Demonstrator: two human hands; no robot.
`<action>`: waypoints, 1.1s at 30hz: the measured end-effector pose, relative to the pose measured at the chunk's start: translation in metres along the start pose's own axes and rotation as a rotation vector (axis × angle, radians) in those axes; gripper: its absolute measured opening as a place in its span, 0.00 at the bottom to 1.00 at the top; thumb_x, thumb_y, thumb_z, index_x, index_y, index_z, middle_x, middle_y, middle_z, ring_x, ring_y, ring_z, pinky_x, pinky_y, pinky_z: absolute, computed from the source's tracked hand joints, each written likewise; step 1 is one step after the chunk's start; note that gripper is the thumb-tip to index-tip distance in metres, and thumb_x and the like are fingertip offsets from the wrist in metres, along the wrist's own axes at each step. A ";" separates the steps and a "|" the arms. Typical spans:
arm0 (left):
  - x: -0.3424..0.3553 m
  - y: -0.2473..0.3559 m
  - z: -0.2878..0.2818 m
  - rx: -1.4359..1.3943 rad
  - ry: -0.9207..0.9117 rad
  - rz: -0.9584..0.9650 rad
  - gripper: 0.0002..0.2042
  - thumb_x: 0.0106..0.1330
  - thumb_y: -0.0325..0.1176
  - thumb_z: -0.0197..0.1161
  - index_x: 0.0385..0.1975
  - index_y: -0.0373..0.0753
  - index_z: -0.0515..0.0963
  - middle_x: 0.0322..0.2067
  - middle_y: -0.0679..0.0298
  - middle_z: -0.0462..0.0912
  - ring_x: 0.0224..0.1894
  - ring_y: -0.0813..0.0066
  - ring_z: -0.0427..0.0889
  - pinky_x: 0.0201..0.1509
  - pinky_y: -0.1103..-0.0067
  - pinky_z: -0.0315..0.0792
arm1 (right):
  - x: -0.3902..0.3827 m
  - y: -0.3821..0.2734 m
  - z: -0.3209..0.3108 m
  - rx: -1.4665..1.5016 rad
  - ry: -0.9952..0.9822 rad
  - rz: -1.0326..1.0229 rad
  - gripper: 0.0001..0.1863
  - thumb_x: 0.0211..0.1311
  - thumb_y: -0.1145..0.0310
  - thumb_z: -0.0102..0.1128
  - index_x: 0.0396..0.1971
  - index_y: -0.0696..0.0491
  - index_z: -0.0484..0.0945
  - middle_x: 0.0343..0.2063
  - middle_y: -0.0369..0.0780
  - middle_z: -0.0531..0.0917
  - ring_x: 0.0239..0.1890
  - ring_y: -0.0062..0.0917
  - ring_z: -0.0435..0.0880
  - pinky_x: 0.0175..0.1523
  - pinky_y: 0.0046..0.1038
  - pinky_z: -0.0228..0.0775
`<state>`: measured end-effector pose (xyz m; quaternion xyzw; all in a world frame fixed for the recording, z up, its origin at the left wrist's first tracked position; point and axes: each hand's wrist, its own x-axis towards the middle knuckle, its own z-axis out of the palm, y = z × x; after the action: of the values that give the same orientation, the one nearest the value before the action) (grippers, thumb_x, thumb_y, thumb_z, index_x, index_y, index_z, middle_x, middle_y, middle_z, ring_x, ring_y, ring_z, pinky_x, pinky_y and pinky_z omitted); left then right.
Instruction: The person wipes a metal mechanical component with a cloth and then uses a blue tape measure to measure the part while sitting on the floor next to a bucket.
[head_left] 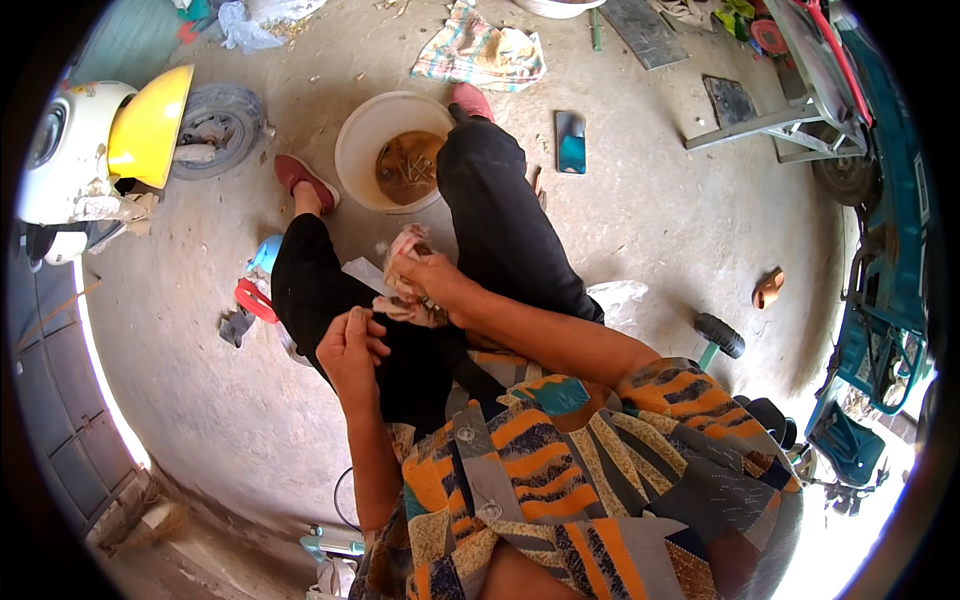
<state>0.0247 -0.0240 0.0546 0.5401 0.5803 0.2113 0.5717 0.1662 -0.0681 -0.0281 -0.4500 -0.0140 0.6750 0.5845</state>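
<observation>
My right hand [437,282] is closed around a crumpled, pale rag [408,243] with reddish patches; part of the rag hangs below the fingers over my lap. Just to its left, my left hand [350,350] has its fingers curled together by the rag's lower end. Whether anything small lies inside those fingers is hidden. Beyond my knees, between my feet, stands a white bucket [356,150]. It holds brown, murky liquid [393,182] with several thin, pale pieces [412,165] in it, too small to name.
A phone [571,143] lies on the concrete floor right of my knee. Farther off lies a checked cloth [480,50]. A scooter with a yellow front part [150,125] stands at left, a metal frame [760,125] at right. Red-handled scissors or a similar tool [256,299] rest beside my left leg.
</observation>
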 end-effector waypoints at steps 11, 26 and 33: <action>0.033 -0.012 0.004 -0.377 -0.220 -0.128 0.12 0.68 0.38 0.59 0.24 0.38 0.76 0.13 0.72 0.69 0.10 0.88 0.62 0.13 0.88 0.51 | -0.014 -0.019 0.003 -0.178 -0.235 0.216 0.22 0.68 0.50 0.51 0.26 0.54 0.79 0.18 0.34 0.78 0.19 0.17 0.75 0.26 0.21 0.67; 0.025 -0.007 -0.008 -0.362 0.101 0.120 0.12 0.70 0.35 0.55 0.31 0.33 0.78 0.15 0.69 0.70 0.11 0.86 0.63 0.13 0.88 0.54 | -0.009 -0.027 0.012 0.191 -0.047 0.076 0.20 0.72 0.56 0.45 0.40 0.58 0.78 0.33 0.41 0.83 0.29 0.24 0.84 0.35 0.25 0.78; 0.021 -0.010 0.002 -0.310 0.132 0.022 0.09 0.70 0.33 0.54 0.29 0.36 0.74 0.14 0.69 0.70 0.10 0.86 0.63 0.11 0.88 0.54 | -0.010 -0.024 0.013 -0.489 0.073 -0.637 0.16 0.69 0.61 0.50 0.45 0.58 0.78 0.41 0.43 0.81 0.46 0.30 0.79 0.51 0.28 0.69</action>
<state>0.0276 -0.0099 0.0366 0.4367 0.5711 0.3396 0.6065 0.1760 -0.0621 -0.0010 -0.5725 -0.2922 0.4205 0.6403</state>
